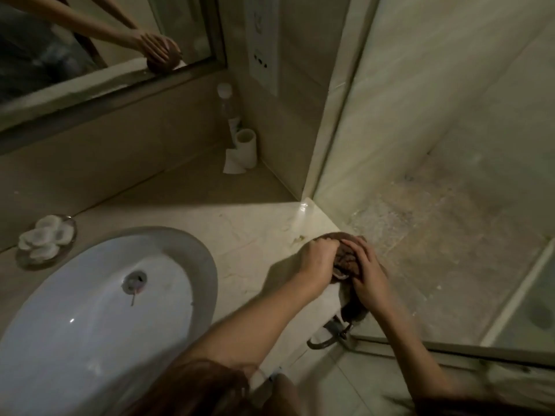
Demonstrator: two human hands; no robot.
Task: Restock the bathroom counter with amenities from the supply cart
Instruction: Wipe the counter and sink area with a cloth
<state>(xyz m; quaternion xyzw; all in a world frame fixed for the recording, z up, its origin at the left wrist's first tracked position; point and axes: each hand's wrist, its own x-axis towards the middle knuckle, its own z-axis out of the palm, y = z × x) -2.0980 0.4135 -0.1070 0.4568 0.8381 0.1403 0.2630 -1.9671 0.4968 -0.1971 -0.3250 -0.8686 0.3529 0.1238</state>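
A rolled brown towel [345,259] lies at the right edge of the pale marble counter [246,229], beside the glass shower wall. My left hand [315,262] grips its left side with curled fingers. My right hand [365,274] curls over its top and right side. Part of the towel hangs down below my right hand, past the counter edge. The mirror [75,55] at the top left reflects an arm and a hand on the brown roll.
A white oval sink [99,295] fills the lower left. A small dish of white round pads [45,240] sits left of it. In the far corner stand a toilet paper roll [246,147] and a clear bottle [225,106]. A metal hook or rail [327,337] shows under the counter edge.
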